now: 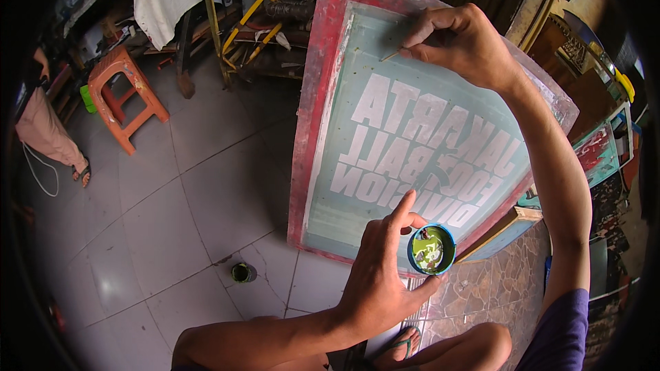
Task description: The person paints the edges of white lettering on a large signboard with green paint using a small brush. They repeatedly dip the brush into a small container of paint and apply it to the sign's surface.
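A screen-printing frame (pixel 307 137) with red-stained wooden edges leans upright before me, its teal mesh (pixel 378 34) bearing pale block lettering. My right hand (pixel 462 45) is at the upper part of the mesh, thumb and fingers pinched on a thin stick (pixel 390 57). The stick's tip points at the mesh; whether it touches cannot be made out. Lower down, my left hand (pixel 386 261) grips a small round blue cup (pixel 410 251) of green liquid (pixel 427 247) between thumb and fingers, with the index finger raised toward the lettering.
A small dark container (pixel 242 273) with green inside stands on the tiled floor (pixel 185 233). An orange plastic stool (pixel 127 93) is at the far left, near another person's leg (pixel 51 130). Another wooden-edged frame (pixel 502 233) leans behind the screen. Clutter lines the right side.
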A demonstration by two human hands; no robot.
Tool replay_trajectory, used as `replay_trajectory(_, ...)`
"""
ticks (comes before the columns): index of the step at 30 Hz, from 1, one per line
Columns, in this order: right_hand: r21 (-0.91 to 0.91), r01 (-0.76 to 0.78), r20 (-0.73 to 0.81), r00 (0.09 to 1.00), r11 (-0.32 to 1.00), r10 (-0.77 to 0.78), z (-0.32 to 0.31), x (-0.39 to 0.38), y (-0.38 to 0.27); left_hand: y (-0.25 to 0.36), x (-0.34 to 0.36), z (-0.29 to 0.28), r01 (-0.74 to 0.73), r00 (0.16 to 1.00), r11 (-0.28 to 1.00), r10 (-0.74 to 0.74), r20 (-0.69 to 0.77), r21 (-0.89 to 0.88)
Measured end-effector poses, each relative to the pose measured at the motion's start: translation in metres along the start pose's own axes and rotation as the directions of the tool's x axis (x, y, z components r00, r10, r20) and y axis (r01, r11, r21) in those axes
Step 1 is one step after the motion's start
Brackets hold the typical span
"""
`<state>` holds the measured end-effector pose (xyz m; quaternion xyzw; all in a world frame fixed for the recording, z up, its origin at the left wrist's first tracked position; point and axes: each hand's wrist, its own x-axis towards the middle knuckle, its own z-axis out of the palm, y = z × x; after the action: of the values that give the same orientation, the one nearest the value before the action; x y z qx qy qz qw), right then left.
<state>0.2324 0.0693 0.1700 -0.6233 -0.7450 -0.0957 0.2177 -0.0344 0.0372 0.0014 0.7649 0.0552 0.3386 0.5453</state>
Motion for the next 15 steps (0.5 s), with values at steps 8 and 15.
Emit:
replay_trajectory(8, 0.220, 0.015, -0.066, 0.998, 0.975, 0.000, -0.004, 0.000, 0.003, -0.002, 0.001, -0.001, -0.003, 1.000, 1.000, 0.003, 0.010, -0.003)
replay_trajectory(15, 0.408, 0.009, -0.283, 0.952, 0.913, 0.118, 0.002, -0.070, -0.103, -0.012, 0.000, -0.006, 0.025, 0.999, 1.000, -0.025, -0.029, -0.005)
